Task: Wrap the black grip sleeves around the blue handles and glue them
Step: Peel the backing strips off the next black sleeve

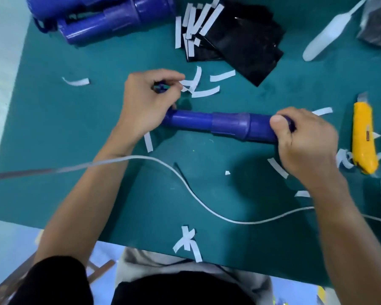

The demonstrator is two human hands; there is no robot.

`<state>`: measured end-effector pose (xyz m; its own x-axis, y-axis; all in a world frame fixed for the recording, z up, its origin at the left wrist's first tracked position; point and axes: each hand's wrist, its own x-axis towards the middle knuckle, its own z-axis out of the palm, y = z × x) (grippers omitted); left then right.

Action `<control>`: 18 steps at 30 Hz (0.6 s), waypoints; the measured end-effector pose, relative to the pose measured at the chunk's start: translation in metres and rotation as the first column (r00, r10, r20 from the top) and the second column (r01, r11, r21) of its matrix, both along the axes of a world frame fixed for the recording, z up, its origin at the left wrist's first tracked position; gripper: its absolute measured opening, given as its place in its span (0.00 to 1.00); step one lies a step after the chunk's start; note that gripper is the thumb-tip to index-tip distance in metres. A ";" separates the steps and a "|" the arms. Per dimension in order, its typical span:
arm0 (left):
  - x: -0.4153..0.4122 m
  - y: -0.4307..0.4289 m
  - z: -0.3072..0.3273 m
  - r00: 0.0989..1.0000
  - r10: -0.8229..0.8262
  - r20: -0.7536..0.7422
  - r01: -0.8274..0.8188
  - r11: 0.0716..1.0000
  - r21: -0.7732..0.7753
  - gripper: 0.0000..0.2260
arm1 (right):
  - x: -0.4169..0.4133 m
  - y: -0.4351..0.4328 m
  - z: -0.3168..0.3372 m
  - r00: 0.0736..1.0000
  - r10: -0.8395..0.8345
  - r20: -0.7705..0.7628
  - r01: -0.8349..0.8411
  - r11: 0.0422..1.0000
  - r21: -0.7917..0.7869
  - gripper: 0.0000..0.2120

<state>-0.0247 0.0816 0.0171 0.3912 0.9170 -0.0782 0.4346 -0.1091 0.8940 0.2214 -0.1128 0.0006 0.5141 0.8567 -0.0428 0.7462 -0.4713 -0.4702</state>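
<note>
I see one blue handle (224, 126) lying crosswise mid-worktop (53, 133), both hands on it. Left hand (147, 102) has its fingers curled over the left end; can't tell what the small dark bit under its fingertips is. Right hand (306, 137) is wrapped round the right end, thumb on top. No sleeve on this handle. Black grip sleeves (240, 40) are stacked at the far side, spare blue handles (110, 18) far left. White paper strips (204, 92) scattered around. Yellow utility knife (363, 137) just right of the right hand.
</note>
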 end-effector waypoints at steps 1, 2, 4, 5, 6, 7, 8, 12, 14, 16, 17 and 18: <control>0.003 -0.001 -0.003 0.997 -0.002 -0.074 0.003 1.000 0.014 0.12 | -0.005 -0.001 -0.001 1.000 -0.006 0.000 0.006 0.999 0.036 0.19; 0.006 -0.001 -0.005 0.988 0.008 -0.152 -0.001 0.999 0.045 0.12 | -0.009 -0.001 -0.001 1.000 -0.006 -0.018 0.007 0.997 0.072 0.20; 0.007 -0.004 -0.005 0.945 0.087 -0.316 -0.032 0.984 0.176 0.11 | -0.012 0.001 -0.001 0.999 0.017 -0.042 -0.014 0.997 0.069 0.20; 0.007 -0.007 -0.003 0.915 0.137 -0.381 -0.034 0.964 0.265 0.11 | -0.009 0.003 0.000 0.997 0.030 -0.068 -0.026 0.998 0.059 0.20; 0.008 -0.009 -0.002 0.894 0.172 -0.415 -0.013 0.933 0.360 0.12 | -0.006 0.006 0.004 0.993 0.040 -0.107 -0.033 0.997 0.065 0.19; 0.011 -0.014 0.000 0.893 0.163 -0.419 0.050 0.890 0.454 0.11 | 0.000 0.012 0.010 0.990 0.036 -0.137 -0.024 0.995 0.093 0.18; 0.016 -0.021 0.000 0.905 0.103 -0.412 0.145 0.837 0.528 0.10 | 0.006 0.021 0.017 0.988 0.019 -0.152 0.001 0.992 0.130 0.17; 0.058 -0.067 -0.010 0.874 -0.306 -0.378 0.466 0.751 0.469 0.16 | 0.019 0.081 0.036 0.995 0.058 -0.076 -0.046 0.988 0.150 0.15; 0.071 -0.081 -0.020 0.850 -0.325 -0.414 0.504 0.731 0.460 0.20 | 0.015 0.111 0.035 0.985 0.171 -0.005 -0.171 0.985 0.015 0.21; 0.074 -0.082 -0.027 0.843 -0.296 -0.450 0.510 0.707 0.490 0.21 | 0.008 0.129 0.030 0.966 0.238 0.098 -0.224 0.965 -0.138 0.27; 0.074 -0.080 -0.029 0.841 -0.295 -0.454 0.514 0.696 0.500 0.21 | 0.006 0.135 0.026 0.950 0.256 0.180 -0.226 0.959 -0.171 0.25; 0.072 -0.078 -0.032 0.839 -0.303 -0.453 0.522 0.683 0.510 0.21 | 0.005 0.138 0.023 0.927 0.259 0.270 -0.216 0.960 -0.180 0.20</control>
<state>0.0476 0.0036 -0.0144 0.7948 0.5602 0.2335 0.4462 -0.8001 0.4010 0.2268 0.0253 0.0237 0.3046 0.9509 -0.0556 0.9376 -0.3096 -0.1584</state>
